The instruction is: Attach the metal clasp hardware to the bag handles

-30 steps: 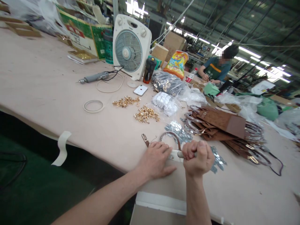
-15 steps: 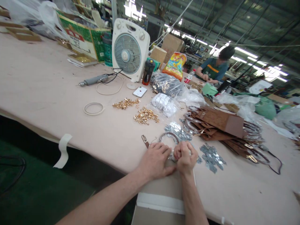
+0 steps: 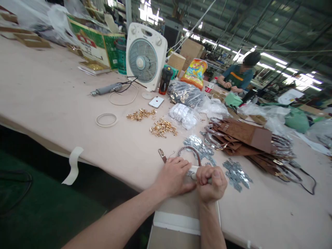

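At the table's near edge — left hand [image 3: 173, 176] flat, pinning a brown strap [image 3: 192, 152] | right hand [image 3: 211, 182] fisted round a small tool [image 3: 194, 176] | risk: tool slips off — pokes those left fingers [image 3: 185, 165]

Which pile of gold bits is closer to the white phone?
The left gold pile, the longer, flatter one. It lies just below the phone; the other gold pile sits lower, closer to the hands.

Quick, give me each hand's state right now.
Left hand: open, pressed flat on the brown strap.
Right hand: closed in a fist around a small tool handle.
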Motion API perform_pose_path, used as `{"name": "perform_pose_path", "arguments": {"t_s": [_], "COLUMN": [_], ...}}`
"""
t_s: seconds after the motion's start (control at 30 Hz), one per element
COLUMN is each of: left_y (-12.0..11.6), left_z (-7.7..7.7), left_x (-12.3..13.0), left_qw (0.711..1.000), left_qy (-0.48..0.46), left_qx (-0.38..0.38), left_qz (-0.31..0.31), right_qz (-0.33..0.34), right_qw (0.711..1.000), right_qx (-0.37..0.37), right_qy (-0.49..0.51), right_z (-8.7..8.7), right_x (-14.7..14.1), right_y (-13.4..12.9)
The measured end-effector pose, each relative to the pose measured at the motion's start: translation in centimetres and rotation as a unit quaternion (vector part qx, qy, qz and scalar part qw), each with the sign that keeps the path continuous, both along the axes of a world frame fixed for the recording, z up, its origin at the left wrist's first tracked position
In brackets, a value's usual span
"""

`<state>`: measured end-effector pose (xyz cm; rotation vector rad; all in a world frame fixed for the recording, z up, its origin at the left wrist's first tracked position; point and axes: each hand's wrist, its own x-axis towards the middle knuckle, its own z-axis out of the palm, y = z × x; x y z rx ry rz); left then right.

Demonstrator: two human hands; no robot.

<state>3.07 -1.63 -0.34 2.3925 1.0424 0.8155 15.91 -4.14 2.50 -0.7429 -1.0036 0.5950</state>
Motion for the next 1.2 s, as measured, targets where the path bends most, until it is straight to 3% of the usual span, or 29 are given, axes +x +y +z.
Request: {"name": "perform_pose_path", "arguments": {"t_s": [0.17, 0.37, 0.6, 0.67, 0.8, 0.93, 1.07, 1.2], "left_y": [0.1, 0.1, 0.3, 0.2, -0.1, -0.2, -0.2, 0.0], "left_z": [-0.1, 0.0, -0.2, -0.2, -0.2, -0.1, -0.1, -0.3], "left_x": [-0.2, -0.3, -0.4, -0.6, -0.8, -0.7, -0.6, -0.4], "left_qw": [1.0, 1.0, 1.0, 1.0, 1.0, 1.0, 0.999, 0.999], "left_qy": [0.003, 0.008, 0.01, 0.008, 0.006, 0.017, 0.033, 0.029], "left_qx": [-0.001, -0.003, -0.003, 0.0, 0.007, 0.013, 0.011, 0.016], "left_qz": [-0.004, -0.017, -0.023, -0.027, -0.009, 0.003, 0.005, 0.002], "right_qz": [0.0, -0.042, -0.11, -0.107, -0.059, -0.054, -0.012, 0.003], "right_qw": [0.999, 0.992, 0.965, 0.966, 0.993, 0.995, 0.988, 0.984], "right_qx": [-0.02, 0.019, -0.08, -0.097, -0.074, -0.081, -0.151, -0.167], "right_qy": [-0.027, -0.12, -0.225, -0.213, -0.074, -0.007, -0.025, -0.067], "right_z": [-0.8, -1.8, -2.0, -1.6, 0.3, 1.7, 1.2, 0.2], "right_x": [-0.8, -1.3, -1.5, -1.5, -0.6, 0.3, 0.1, -0.3], "right_y": [-0.1, -0.2, 0.9, 0.9, 1.1, 2.2, 3.7, 4.4]}}
